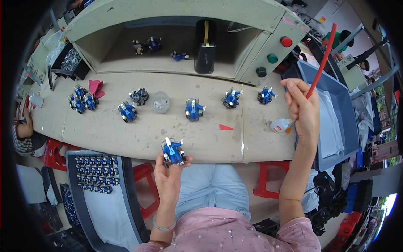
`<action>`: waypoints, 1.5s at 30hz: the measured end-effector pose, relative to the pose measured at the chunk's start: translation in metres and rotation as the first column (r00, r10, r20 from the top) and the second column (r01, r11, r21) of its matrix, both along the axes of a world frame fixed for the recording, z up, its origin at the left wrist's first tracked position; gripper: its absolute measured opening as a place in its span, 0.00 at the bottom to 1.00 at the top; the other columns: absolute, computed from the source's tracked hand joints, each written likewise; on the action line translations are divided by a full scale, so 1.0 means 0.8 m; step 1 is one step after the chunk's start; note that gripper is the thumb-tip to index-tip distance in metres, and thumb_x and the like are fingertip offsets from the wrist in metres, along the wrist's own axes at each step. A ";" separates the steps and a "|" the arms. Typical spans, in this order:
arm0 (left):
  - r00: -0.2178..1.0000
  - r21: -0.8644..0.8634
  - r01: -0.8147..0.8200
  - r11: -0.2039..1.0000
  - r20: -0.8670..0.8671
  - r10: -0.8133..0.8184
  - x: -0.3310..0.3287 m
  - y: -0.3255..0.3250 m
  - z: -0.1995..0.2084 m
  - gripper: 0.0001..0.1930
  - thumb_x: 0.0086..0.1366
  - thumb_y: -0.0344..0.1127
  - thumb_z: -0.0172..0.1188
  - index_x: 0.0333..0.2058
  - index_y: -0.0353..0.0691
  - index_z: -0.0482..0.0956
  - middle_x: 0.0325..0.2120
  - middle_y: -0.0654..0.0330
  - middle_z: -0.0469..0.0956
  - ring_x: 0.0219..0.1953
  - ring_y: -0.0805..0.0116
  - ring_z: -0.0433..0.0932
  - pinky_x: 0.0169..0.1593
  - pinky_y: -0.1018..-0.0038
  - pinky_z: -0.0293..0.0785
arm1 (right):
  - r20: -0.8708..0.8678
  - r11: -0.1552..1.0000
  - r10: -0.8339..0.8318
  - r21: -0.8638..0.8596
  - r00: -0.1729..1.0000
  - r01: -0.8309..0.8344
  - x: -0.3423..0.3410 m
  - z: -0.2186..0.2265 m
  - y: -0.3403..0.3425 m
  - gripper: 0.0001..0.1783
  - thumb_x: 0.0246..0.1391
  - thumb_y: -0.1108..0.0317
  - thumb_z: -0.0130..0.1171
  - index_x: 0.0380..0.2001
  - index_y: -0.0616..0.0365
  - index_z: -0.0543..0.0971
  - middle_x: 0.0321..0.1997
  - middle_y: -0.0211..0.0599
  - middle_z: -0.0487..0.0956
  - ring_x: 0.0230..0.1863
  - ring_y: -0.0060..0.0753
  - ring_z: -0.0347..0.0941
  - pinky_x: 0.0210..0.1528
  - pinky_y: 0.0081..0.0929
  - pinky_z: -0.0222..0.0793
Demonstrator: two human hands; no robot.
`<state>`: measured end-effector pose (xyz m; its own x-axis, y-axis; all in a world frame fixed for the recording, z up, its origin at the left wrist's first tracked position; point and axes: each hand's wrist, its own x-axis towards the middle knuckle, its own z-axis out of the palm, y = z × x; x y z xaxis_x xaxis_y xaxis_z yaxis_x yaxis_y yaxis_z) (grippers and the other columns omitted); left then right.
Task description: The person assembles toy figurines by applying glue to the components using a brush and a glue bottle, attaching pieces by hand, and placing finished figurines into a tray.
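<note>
My left hand (167,178) is closed around the base of a small figurine (172,152) with a blue coat and white head, held upright at the table's near edge. It looks seated in a wheelchair. Raised at the right, my right hand (303,110) pinches a long, thin red rod (324,59) that points up and away; its lower end is hidden by the fingers. A small white bottle (279,125) lies beside my right wrist. Similar figurines stand across the table, one in the middle (194,110) and another farther right (232,98).
A round clear cup (160,102) and a red triangular scrap (226,127) lie on the table (201,143). Behind is a green metal booth (168,14) with buttons. A tray (72,185) with rows of figurines sits lower left, a blue-grey bin (351,122) right. Red stools (268,185) stand below.
</note>
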<state>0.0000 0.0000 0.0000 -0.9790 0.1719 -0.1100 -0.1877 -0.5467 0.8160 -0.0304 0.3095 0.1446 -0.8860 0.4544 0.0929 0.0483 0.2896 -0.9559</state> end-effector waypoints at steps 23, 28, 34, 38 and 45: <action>0.993 -0.037 -0.065 0.997 -0.105 0.061 0.002 -0.025 -0.012 0.21 0.68 0.36 0.51 0.54 0.28 0.63 0.47 0.47 0.72 0.43 0.58 0.77 0.45 0.70 0.75 | -0.215 0.699 -0.191 0.655 0.958 0.286 -0.242 -0.111 -0.128 0.17 0.49 0.62 0.60 0.29 0.71 0.75 0.36 0.62 0.74 0.33 0.58 0.77 0.33 0.46 0.74; 0.999 -0.058 -0.002 0.998 -0.046 -0.001 -0.001 -0.018 -0.012 0.19 0.67 0.34 0.52 0.52 0.29 0.64 0.46 0.50 0.73 0.43 0.57 0.77 0.45 0.69 0.75 | -0.237 0.664 0.018 0.729 0.971 0.166 -0.252 -0.115 -0.074 0.22 0.46 0.51 0.64 0.32 0.63 0.78 0.34 0.59 0.76 0.38 0.60 0.74 0.40 0.49 0.71; 0.999 -0.002 0.007 1.000 -0.052 -0.007 0.000 -0.016 0.000 0.19 0.66 0.33 0.54 0.52 0.30 0.62 0.44 0.51 0.73 0.43 0.58 0.77 0.46 0.67 0.75 | -0.208 0.673 0.132 0.737 0.969 0.066 -0.251 -0.113 -0.073 0.20 0.44 0.61 0.66 0.37 0.65 0.78 0.33 0.60 0.77 0.40 0.59 0.73 0.43 0.47 0.69; 0.999 0.009 0.017 1.000 -0.042 -0.017 -0.001 -0.017 0.001 0.21 0.65 0.35 0.57 0.51 0.31 0.61 0.41 0.52 0.73 0.43 0.58 0.78 0.47 0.66 0.75 | -0.190 0.629 0.145 0.776 0.971 0.057 -0.255 -0.113 -0.069 0.18 0.45 0.65 0.65 0.38 0.65 0.77 0.32 0.60 0.77 0.38 0.60 0.74 0.42 0.46 0.69; 0.998 -0.009 -0.001 1.000 -0.067 0.001 0.004 -0.027 -0.007 0.22 0.65 0.37 0.56 0.52 0.31 0.62 0.45 0.50 0.73 0.43 0.57 0.78 0.46 0.67 0.74 | -0.263 0.609 0.207 0.789 0.942 0.086 -0.262 -0.113 -0.060 0.12 0.47 0.67 0.63 0.33 0.63 0.78 0.30 0.57 0.78 0.38 0.56 0.75 0.40 0.45 0.69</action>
<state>0.0029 -0.0220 -0.0054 -0.9844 0.1702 -0.0454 -0.1316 -0.5391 0.8319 -0.2398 0.2617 0.0546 -0.7655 0.0218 0.6431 -0.2388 0.9184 -0.3154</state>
